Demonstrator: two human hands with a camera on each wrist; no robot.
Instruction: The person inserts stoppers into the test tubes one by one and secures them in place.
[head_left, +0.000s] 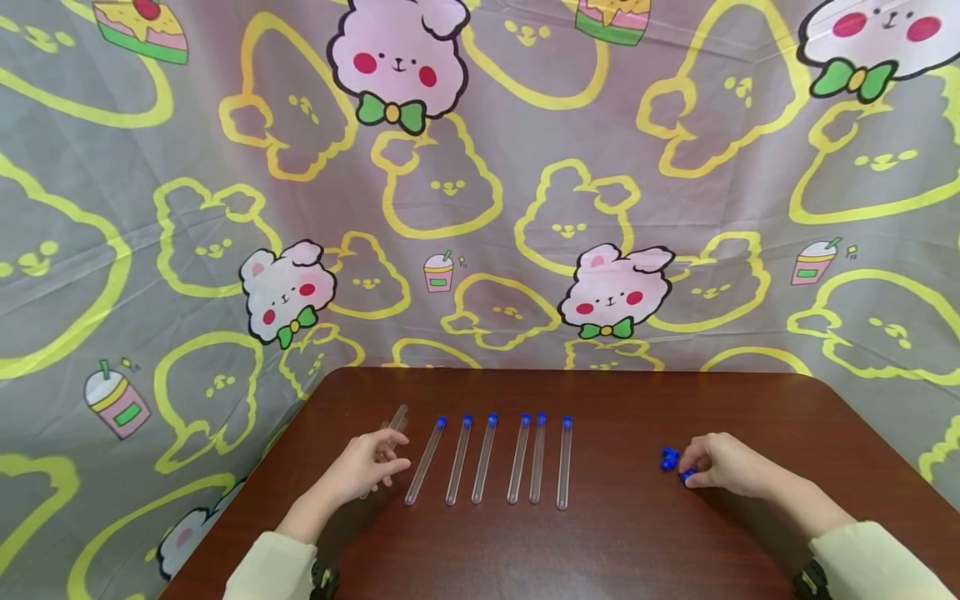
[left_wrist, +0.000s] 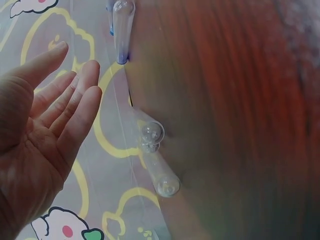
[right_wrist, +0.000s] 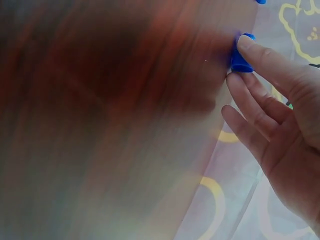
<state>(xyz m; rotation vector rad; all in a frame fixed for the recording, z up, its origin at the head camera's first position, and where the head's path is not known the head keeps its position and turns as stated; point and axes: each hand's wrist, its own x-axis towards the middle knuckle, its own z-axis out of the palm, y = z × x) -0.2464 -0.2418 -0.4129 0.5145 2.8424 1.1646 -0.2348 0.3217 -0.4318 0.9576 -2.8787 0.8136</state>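
My right hand (head_left: 726, 463) is low over the table's right side. In the right wrist view its thumb and fingertips pinch a blue cap (right_wrist: 242, 59). More blue caps (head_left: 669, 457) lie just left of those fingers. My left hand (head_left: 369, 463) hovers at the left with nothing in its grasp, fingers parted and loosely bent. Behind and beneath it lie clear uncapped test tubes (head_left: 401, 413), partly hidden by the hand; their rounded ends (left_wrist: 167, 186) show in the left wrist view. To its right is a row of several test tubes (head_left: 456, 462) with blue caps at their far ends.
The dark brown table (head_left: 615, 542) has its far edge against a hanging grey cloth (head_left: 480, 317) printed with yellow outlines and rabbits. The same cloth closes in the left and right sides. A capped tube (head_left: 565, 467) ends the row near mid-table.
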